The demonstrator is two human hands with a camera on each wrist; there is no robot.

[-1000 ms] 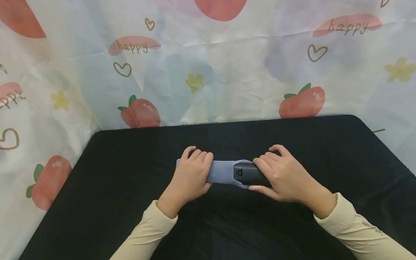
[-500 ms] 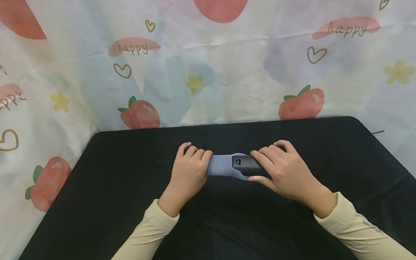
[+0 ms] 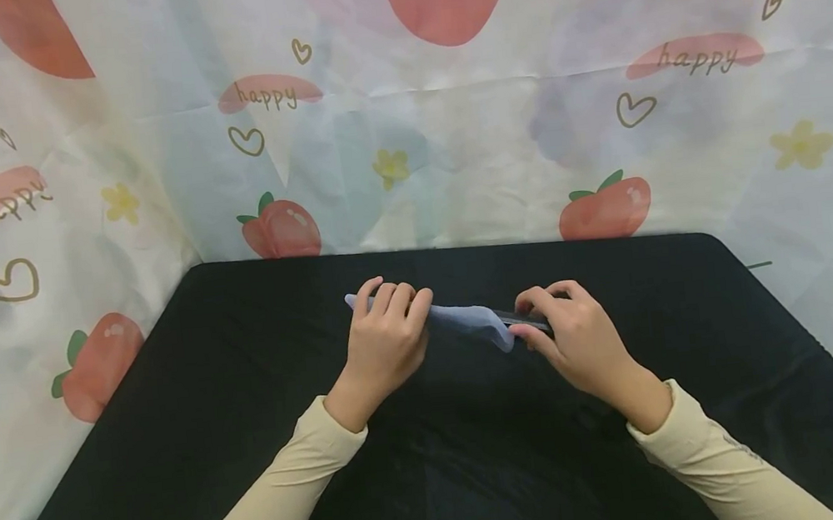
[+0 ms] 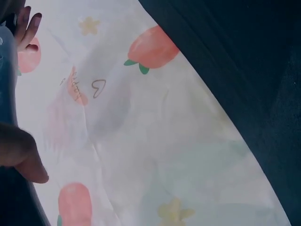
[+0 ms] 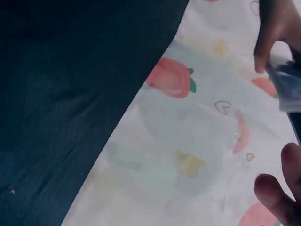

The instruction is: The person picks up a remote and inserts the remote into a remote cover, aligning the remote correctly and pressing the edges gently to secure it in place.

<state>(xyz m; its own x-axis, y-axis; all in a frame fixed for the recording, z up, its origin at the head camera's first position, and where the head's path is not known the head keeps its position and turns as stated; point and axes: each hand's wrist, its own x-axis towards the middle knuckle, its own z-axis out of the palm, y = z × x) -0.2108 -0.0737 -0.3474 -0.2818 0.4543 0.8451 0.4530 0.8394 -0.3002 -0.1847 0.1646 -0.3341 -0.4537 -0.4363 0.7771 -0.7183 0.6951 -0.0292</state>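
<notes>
Near: cream sleeves [image 3: 298,476] reach in L & R over the black cloth of the counter [image 3: 439,492]. Mid-scene, abt centre: blue-grey strip [image 3: 468,322] held btwn both hands, L tip poking out past the left grip [image 3: 385,342], R end nearer & bent down. Left grip: fingers curled over strip, clamped on it. Right grip [image 3: 578,336]: thumb one side, fingers the other, pinching a dark bar [image 3: 523,317] at strip's R end; joined or just touching, can't tell. Room: wide black stretches L of left grip & R of right grip, out to slanting side edges; less depth to straight far edge w/ rounded corners. Far: pale backdrop [image 3: 482,161] w/ red fruit prints [image 3: 281,229], rising just past that edge, also along both sides.
</notes>
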